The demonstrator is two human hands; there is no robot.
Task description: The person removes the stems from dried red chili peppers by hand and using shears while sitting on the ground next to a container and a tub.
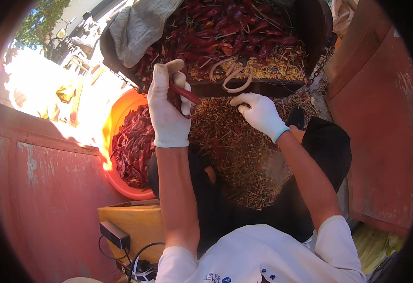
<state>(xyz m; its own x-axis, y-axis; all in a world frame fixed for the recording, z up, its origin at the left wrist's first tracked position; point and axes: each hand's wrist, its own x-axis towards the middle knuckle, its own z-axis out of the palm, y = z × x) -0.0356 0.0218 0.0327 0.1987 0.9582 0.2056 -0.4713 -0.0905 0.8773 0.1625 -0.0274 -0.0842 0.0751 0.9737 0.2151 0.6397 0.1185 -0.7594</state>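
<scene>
My left hand, in a white glove, is raised in front of the dark trough's left side. Its fingers are closed around dried red chili peppers, one sticking out to the right. Also gloved, my right hand is just below the trough's front edge, fingers partly bent, tips slightly apart, with nothing visible in them. Right above those fingertips, the pale pink looped handles of scissors hang over the edge; the blades are hard to make out. More dried chilies fill the trough, with yellow seeds along its front.
An orange tub of red chilies stands left of my legs. Stems and scraps litter the ground between my knees. A grey cloth sack drapes over the trough's left corner. Red panels flank me; a wooden box is at lower left.
</scene>
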